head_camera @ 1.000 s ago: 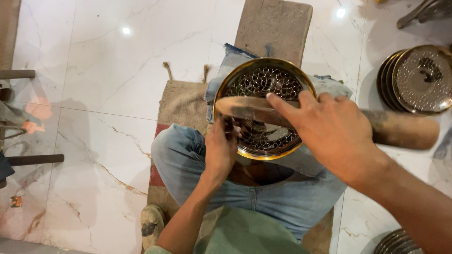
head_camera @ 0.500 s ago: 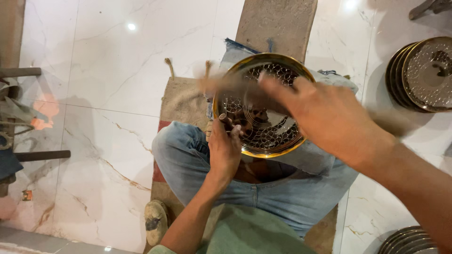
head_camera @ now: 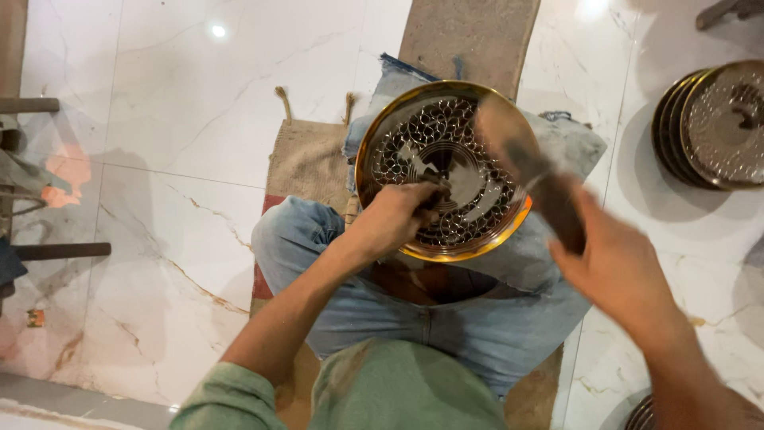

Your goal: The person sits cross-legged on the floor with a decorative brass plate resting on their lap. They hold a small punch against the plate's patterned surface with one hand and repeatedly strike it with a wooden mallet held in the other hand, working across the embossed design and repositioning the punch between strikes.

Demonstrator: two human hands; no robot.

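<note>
On the lap, left hand (head_camera: 395, 216) pinches a small tool against the embossed brass plate (head_camera: 446, 171); right hand (head_camera: 617, 271) at four o'clock clamps a blurred wooden mallet (head_camera: 529, 171). Burlap mat (head_camera: 309, 163) at nine, white marble floor (head_camera: 159, 119) around, stacked plates (head_camera: 716, 123) at two.

The round plate (head_camera: 443, 171) rested on the seated person's lap, above the floor (head_camera: 159, 119). A mat (head_camera: 306, 159) lay under the legs, a board (head_camera: 469, 36) beyond the plate. A stack of plates (head_camera: 712, 127) stood on the floor well to the right.
</note>
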